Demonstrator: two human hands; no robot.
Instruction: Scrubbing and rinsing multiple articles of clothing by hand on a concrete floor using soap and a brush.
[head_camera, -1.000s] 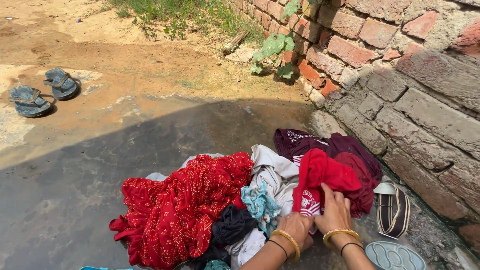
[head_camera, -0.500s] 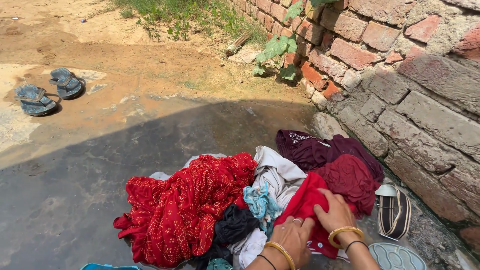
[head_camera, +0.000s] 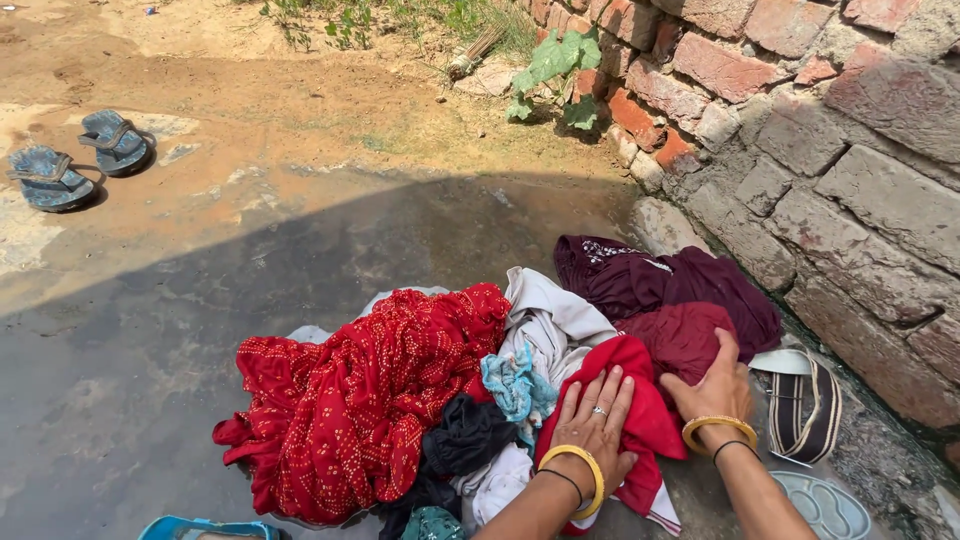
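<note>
Far left on the sunlit dirt lie two blue sandals (head_camera: 75, 160), side by side, well apart from everything else. The wet, shaded ground (head_camera: 150, 380) in front carries a heap of laundry. At its left is a large red printed cloth (head_camera: 370, 400), crumpled and dotted with a fine pale pattern, spilling toward the lower left. Just beside it lie a black garment (head_camera: 465, 440), a small light-blue cloth (head_camera: 515, 385) and a pale grey-white garment (head_camera: 550, 325).

The left hand (head_camera: 592, 420) lies flat, fingers spread, palm pressed onto the bright red garment (head_camera: 640, 410); it grips nothing. That garment is plain vivid red, bunched into soft folds, with what looks like a white edge showing at its lower end, though the fold hides most of it. It sits at the near right of the heap, between the pale garment and a dark maroon cloth (head_camera: 690, 335).

The right hand (head_camera: 718, 385) rests on the maroon cloth where it meets the red one, fingers curved loosely over the fabric. A deeper plum garment (head_camera: 650, 280) lies behind. Right of the hands, a striped sandal (head_camera: 805, 405) lies near the brick wall (head_camera: 850, 180).
</note>
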